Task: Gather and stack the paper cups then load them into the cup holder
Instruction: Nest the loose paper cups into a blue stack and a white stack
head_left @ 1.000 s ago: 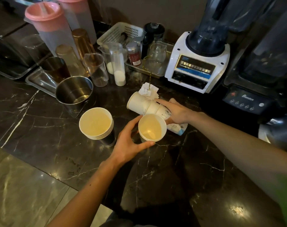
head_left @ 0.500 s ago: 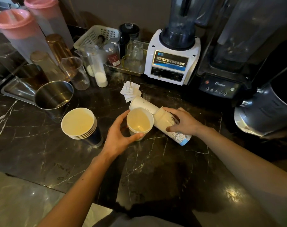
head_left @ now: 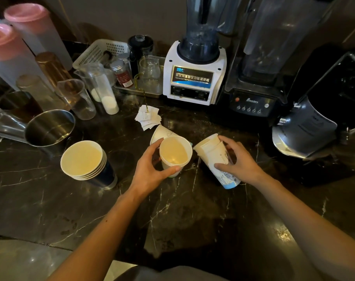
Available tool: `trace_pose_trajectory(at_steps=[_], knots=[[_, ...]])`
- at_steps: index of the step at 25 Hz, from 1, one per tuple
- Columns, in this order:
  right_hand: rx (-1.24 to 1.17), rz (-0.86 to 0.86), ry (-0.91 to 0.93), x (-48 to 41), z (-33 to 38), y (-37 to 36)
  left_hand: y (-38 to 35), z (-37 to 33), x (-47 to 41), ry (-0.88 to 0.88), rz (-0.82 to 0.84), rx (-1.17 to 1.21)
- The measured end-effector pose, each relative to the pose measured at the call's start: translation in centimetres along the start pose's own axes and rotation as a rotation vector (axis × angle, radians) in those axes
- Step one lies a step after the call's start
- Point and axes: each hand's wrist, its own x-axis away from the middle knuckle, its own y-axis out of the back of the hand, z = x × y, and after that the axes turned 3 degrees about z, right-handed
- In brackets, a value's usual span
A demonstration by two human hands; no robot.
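Note:
My left hand point(head_left: 150, 171) grips an upright white paper cup stack point(head_left: 174, 154) by its rim, mouth toward me. My right hand point(head_left: 236, 161) holds a second short stack of white paper cups point(head_left: 215, 159), tilted with its mouth up-left and its blue base toward me. Behind the upright stack another white cup point(head_left: 161, 133) lies on its side on the counter. To the left stands a separate stack of dark-sided paper cups point(head_left: 85, 161), untouched. No cup holder is in sight.
Black marble counter point(head_left: 50, 199) with its edge near me. A steel pot point(head_left: 49, 127), clear tumblers point(head_left: 79, 99), pink-lidded jugs point(head_left: 20, 37) and a white basket point(head_left: 100, 50) crowd the back left. Paper slips point(head_left: 149, 118), a white blender point(head_left: 194, 74), a black blender point(head_left: 255, 82), a steel pitcher point(head_left: 306, 130).
My right hand has pulled its cups away from the lying cup and tipped them more upright, to the right. The left hand's cup has stayed beside the lying cup.

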Motion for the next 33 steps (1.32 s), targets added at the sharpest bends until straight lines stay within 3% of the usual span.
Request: trace_pose_trajectory(at_steps=[8, 16, 21, 27, 33], knots=[[-0.229, -0.267, 0.195, 1.0, 5.5, 2.3, -1.5, -0.3, -0.5, 0.003, 0.048, 0.009], [-0.451, -0.274, 0.41, 1.6, 10.7, 1.4, -1.8, -0.2, -1.0, 0.005, 0.076, 0.019], [-0.419, -0.267, 0.411, 0.9, 10.1, -1.7, -1.2, 0.0, -0.8, -0.005, 0.083, 0.02], [-0.209, -0.177, 0.354, 0.8, 8.5, -3.3, -0.7, -0.3, -0.6, -0.031, 0.087, -0.01], [-0.061, -0.097, 0.427, 0.7, 6.9, -4.4, 0.2, -0.9, 0.1, -0.1, 0.108, 0.024]])
